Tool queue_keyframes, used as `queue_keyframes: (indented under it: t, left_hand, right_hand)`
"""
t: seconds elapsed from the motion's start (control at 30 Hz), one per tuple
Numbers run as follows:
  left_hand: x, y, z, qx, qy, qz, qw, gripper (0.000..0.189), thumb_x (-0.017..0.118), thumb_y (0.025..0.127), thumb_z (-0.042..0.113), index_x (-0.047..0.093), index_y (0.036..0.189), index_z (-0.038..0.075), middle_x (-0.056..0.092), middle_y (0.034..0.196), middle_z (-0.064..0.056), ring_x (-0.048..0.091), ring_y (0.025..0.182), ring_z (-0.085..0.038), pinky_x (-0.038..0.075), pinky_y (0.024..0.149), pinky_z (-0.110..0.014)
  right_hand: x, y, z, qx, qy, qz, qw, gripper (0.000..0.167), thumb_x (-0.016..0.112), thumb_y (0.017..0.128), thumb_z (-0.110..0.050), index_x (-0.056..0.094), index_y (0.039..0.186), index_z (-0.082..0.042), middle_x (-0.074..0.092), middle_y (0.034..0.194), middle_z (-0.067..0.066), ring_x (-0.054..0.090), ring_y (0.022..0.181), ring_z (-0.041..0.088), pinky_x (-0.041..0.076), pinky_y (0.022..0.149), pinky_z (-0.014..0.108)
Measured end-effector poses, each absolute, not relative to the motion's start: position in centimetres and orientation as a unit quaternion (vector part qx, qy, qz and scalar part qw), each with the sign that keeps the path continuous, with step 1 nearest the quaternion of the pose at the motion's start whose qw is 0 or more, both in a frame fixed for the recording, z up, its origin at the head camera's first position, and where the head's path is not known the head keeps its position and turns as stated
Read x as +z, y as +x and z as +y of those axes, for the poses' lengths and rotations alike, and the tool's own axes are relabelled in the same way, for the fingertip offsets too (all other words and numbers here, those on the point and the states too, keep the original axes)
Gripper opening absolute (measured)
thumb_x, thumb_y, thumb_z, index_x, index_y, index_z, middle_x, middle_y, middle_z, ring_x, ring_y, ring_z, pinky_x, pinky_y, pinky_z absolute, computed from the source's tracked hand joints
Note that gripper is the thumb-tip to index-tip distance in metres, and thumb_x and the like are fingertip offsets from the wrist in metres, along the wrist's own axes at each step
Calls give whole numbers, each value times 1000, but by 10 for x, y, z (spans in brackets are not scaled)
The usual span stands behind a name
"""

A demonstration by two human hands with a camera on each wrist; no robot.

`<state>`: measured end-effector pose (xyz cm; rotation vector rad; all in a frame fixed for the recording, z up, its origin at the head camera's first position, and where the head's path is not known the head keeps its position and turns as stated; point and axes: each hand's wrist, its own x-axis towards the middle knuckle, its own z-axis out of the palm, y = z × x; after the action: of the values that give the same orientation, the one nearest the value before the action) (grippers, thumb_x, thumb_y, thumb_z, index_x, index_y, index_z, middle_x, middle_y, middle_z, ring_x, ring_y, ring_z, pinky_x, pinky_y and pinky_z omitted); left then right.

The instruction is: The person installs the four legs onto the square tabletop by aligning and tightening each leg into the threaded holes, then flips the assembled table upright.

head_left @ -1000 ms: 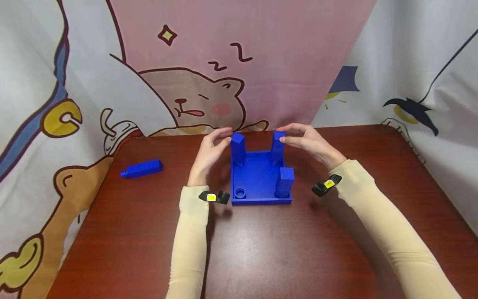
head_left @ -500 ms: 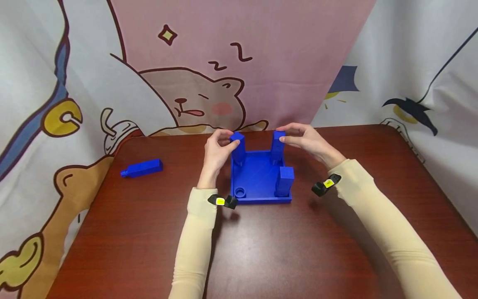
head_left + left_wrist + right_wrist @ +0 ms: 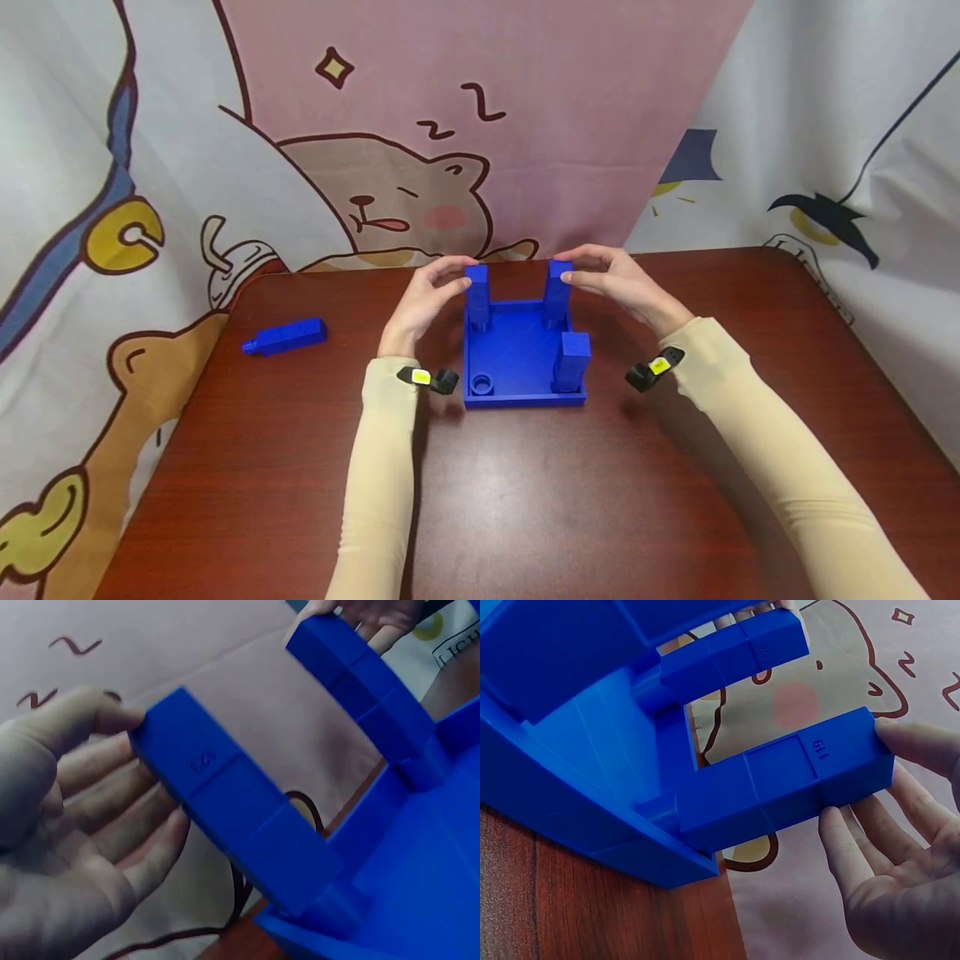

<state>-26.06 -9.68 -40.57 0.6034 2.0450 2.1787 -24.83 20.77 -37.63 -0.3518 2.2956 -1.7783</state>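
A square blue tabletop with a raised rim lies underside up on the table, three blue table legs standing in its corners. At the far-left leg, my left hand pinches the upper end between thumb and fingers; in the left wrist view this leg has its round end in the corner socket. My right hand holds the top of the far-right leg, thumb and fingertips on its sides. The near-right leg stands untouched. In the near-left corner, a round socket shows bare.
A fourth blue leg lies on its side at the left of the brown wooden table, threaded end pointing left. A printed cloth hangs close behind the table's back edge.
My left hand moved right onto the far-left leg, then swung back left with its grip on the top; that leg has turned, a flat face now forward. The right hand has stayed put.
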Motion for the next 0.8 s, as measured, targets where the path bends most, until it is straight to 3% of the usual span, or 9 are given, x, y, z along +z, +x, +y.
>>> queue_keyframes:
  t: [0.2,0.6,0.8]
  left_hand:
    - [-409,-269,-102,700,218,678,56,29,61,92,-3,61,120,-8,63,119,-14,56,115,-25,43,98,-35]
    - [-411,-276,-104,686,229,687,73,28,62,92,0,61,119,-7,62,121,-15,57,114,-25,41,99,-36]
    - [-410,-273,-107,675,221,699,83,29,62,93,5,62,122,-1,61,123,-11,55,117,-21,40,100,-36]
  right_hand:
    - [-375,-248,208,-597,-120,786,107,39,68,92,-19,61,127,-5,60,127,11,57,112,22,46,95,41]
    - [-376,-247,208,-593,-123,788,106,41,69,91,-23,61,127,-6,60,127,11,57,112,24,43,98,48]
    - [-375,-246,207,-595,-122,788,104,39,68,92,-21,61,127,-5,60,126,12,58,110,22,48,93,38]
